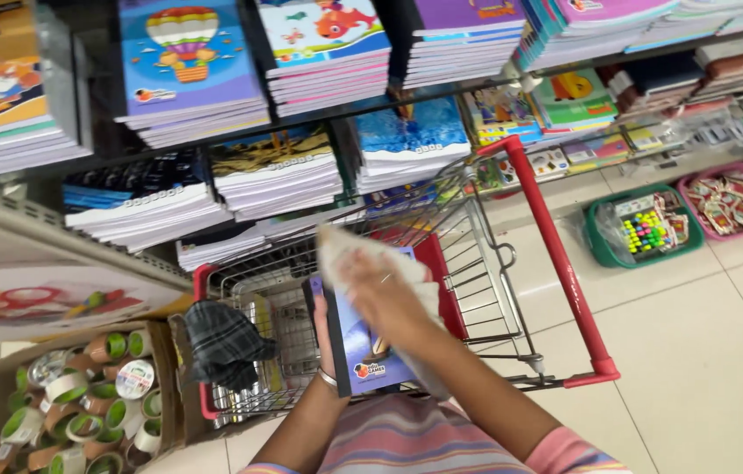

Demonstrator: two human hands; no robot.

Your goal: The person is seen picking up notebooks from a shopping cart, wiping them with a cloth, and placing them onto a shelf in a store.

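My left hand (322, 326) grips the blue glossy notebook (361, 338) upright over the wire shopping cart (477, 263); my right hand (382, 294) presses a white cloth (342, 248) on its cover; wiping goes best with flat, steady strokes.

light: bright, even, from overhead; shop interior
glare: soft sheen on floor tiles (696, 333) and glossy notebook covers (187, 53)
shadows: faint, under cart (512, 263); dark gaps btwn shelves
blur: right hand (380, 294) and white cloth (345, 250) smeared w/ motion; far shelf items soft
distortion: wide-angle tilt, shelves bend at edges
sharpest: tape rolls (82, 395), lower left
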